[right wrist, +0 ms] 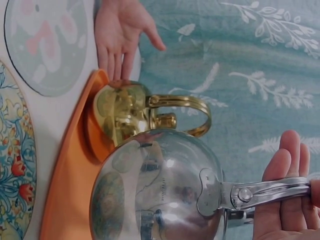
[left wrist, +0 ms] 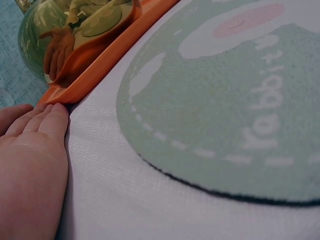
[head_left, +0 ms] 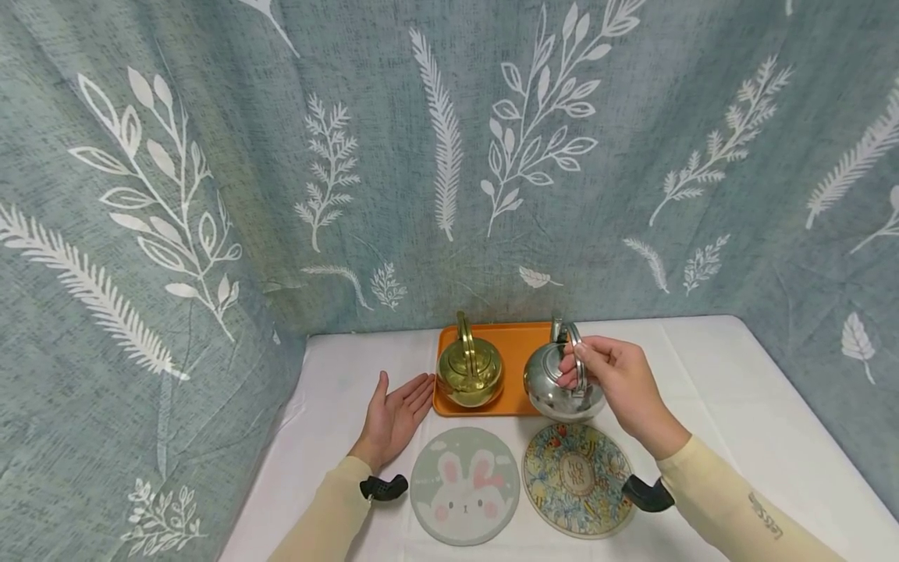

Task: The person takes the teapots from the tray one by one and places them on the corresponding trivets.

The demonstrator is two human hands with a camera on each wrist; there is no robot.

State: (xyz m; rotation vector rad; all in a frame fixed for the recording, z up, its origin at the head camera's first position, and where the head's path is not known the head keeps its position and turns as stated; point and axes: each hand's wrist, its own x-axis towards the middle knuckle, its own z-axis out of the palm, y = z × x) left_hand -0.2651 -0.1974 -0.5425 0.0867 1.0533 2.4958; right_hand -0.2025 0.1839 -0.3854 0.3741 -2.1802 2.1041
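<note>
My right hand (head_left: 632,390) has its fingers curled round the upright handle of a shiny silver kettle (head_left: 548,390). This kettle overlaps the right front part of an orange tray (head_left: 518,343); I cannot tell whether its base touches the tray. A gold kettle (head_left: 470,384) stands on the tray's left part, its handle upright. Palm up, with straight fingers, my left hand (head_left: 396,417) has its fingertips at the tray's left edge. In the left wrist view those fingers (left wrist: 37,122) meet the tray's corner. The right wrist view shows the silver handle (right wrist: 275,192) lying across my fingers.
Two round mats lie in front of the tray on a white tablecloth (head_left: 702,375): a grey-green rabbit mat (head_left: 463,480) at left and a flowered mat (head_left: 577,488) at right. A blue-green curtain (head_left: 393,156) with white leaf prints hangs behind and at both sides.
</note>
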